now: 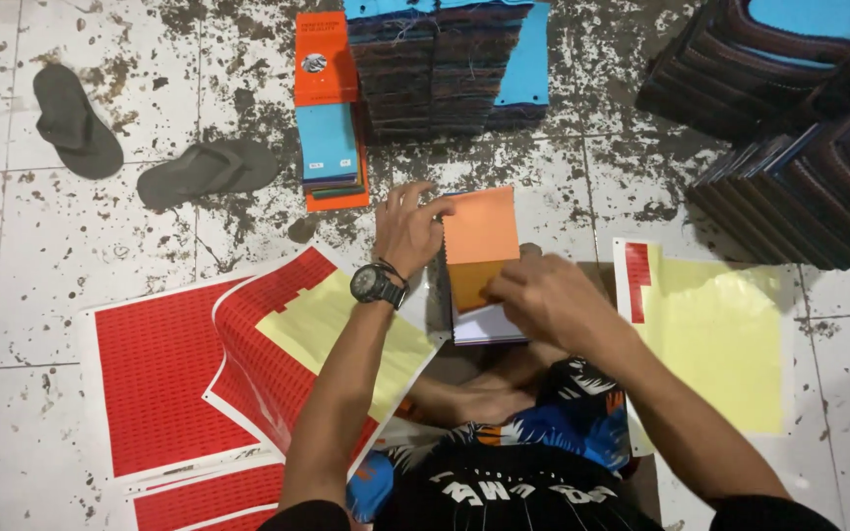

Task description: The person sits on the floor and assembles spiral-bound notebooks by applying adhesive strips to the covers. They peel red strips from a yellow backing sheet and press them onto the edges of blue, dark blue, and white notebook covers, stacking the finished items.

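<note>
We find the left hand [407, 228] clamped on the orange swatch card [481, 228] over the floor; the right hand [535, 298] seemingly pinches its lower edge. Uneven pull could skew it.

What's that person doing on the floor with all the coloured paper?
A person sits on a stained tile floor with a small swatch booklet with an orange top card. The left hand, with a black wristwatch, steadies its edge, while the right hand presses on a lower page. Red sticker sheets lie to the left, a mostly peeled yellow backing sheet to the right, and stacks of dark fabric swatches ahead.
</note>
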